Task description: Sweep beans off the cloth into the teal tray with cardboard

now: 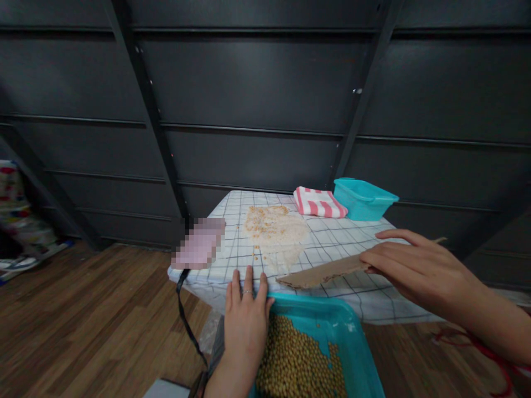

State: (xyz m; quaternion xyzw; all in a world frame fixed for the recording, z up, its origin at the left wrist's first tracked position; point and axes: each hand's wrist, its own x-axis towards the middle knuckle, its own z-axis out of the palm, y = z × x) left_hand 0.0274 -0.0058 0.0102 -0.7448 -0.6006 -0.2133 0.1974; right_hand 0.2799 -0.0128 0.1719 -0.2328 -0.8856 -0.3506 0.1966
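Observation:
A strip of brown cardboard (321, 275) is pinched in my right hand (418, 268), its torn edge facing me, low over the near part of the cloth. My left hand (248, 309) lies with fingers stretched out over the near table edge, at the far left rim of a turquoise tray (352, 326). Small round greenish-brown beans (298, 359) fill much of that tray. Beyond the cardboard, a patch of pale powder (286, 235) spreads over the checked cloth (357, 240), with yellow-orange grains (263, 218) scattered mostly on its far left part.
At the table's back right stand a turquoise tub (367, 204) and a folded pink-and-white striped towel (319, 203). A blurred pink item (199, 243) is at the left edge, with a black strap (182, 309) hanging below. A dark panelled wall (249, 83) rises behind.

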